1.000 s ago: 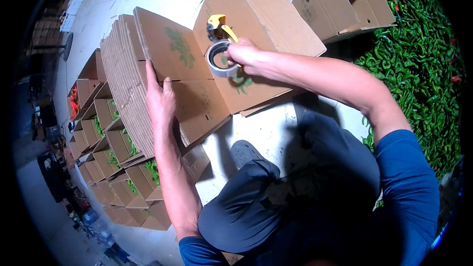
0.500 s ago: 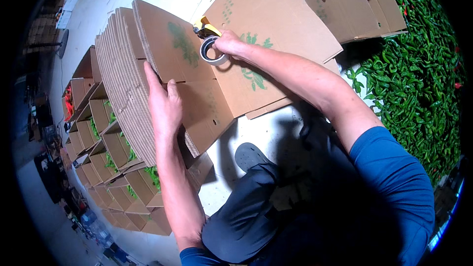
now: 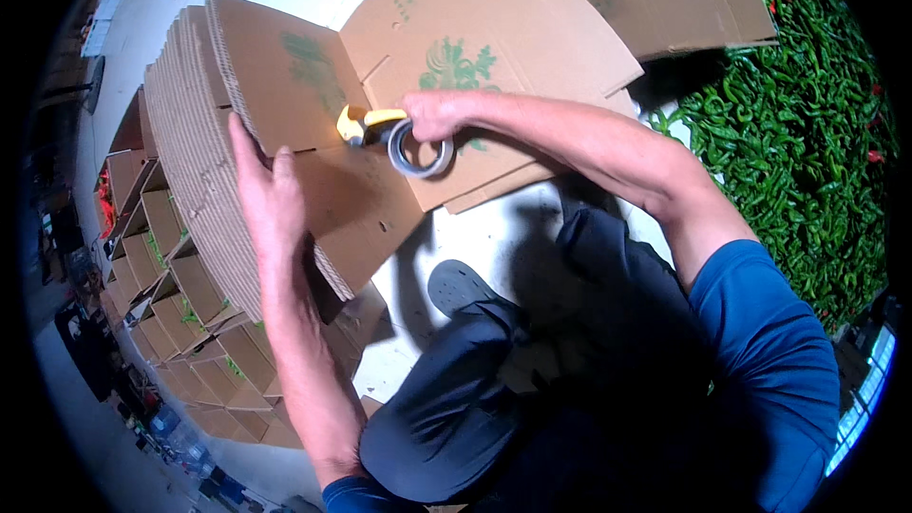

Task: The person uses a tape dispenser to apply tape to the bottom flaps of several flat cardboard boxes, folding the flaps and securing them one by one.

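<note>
My right hand is closed around a yellow-handled tape dispenser, which carries a wide roll of tape. The dispenser's head lies over the crease between two panels of a partly unfolded cardboard box with green vegetable prints. On the box's left panel, my left hand grips the edge, its thumb on the inner side and its fingers along the outer side. Just left of that hand stands a thick stack of flattened cardboard boxes.
Opened cardboard boxes holding some green peppers stand at the left. Another open box sits at the upper right, beside a large heap of green peppers. My shoe rests on the pale floor.
The tape dispenser has come down along the crease toward me, its head now farther over the left panel. My left hand keeps its place on the box edge while the whole view has shifted.
</note>
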### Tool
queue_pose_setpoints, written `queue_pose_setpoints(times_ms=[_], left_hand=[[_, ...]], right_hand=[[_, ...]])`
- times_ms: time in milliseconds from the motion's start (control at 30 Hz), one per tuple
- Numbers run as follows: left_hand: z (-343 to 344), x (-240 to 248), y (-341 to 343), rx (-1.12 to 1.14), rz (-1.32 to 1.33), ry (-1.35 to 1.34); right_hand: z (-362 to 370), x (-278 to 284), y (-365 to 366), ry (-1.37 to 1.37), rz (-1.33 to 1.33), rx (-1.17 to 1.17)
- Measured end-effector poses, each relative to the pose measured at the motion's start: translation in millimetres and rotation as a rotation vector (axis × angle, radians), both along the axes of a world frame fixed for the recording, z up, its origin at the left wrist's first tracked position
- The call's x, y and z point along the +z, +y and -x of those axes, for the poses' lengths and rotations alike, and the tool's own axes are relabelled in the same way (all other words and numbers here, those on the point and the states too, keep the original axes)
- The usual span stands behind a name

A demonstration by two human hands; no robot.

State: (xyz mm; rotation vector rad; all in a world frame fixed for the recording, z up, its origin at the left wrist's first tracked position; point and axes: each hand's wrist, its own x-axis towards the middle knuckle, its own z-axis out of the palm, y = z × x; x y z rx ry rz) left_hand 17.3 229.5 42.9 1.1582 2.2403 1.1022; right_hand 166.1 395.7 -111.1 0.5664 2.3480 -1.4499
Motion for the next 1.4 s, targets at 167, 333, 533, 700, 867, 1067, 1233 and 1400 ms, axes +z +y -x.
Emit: queue_pose_setpoints(times_ms=[167, 333, 533, 700, 867, 1067, 1233, 1400], left_hand=[[12, -12, -2, -0.016, -0.027, 0.080], [4, -4, 0, 0.031, -0.035, -0.044], [13, -14, -3, -0.018, -0.098, 0.033], [-3, -3, 4, 0.034, -0.068, -0.153], [-14, 9, 5, 0.059, -0.042, -0.157], [-27, 17, 18, 0.025, -0.058, -0.094], [-36, 26, 18, 0.122, -0.229, -0.615], [-28, 30, 17, 0.076, -0.151, -0.623]], right_hand=[[-76, -9, -80, 0.070, 0.190, 0.022], [-81, 9, -72, 0.024, 0.114, 0.184], [0, -2, -14, 0.026, -0.238, 0.636], [55, 20, -3, -0.147, -0.340, 0.710], [-91, 126, -17, 0.475, 0.333, 0.076], [-77, 37, -39, 0.524, 0.420, 0.603], [-89, 74, -23, 0.099, 0.140, 0.672], [-116, 105, -7, 0.118, 0.478, 0.383]])
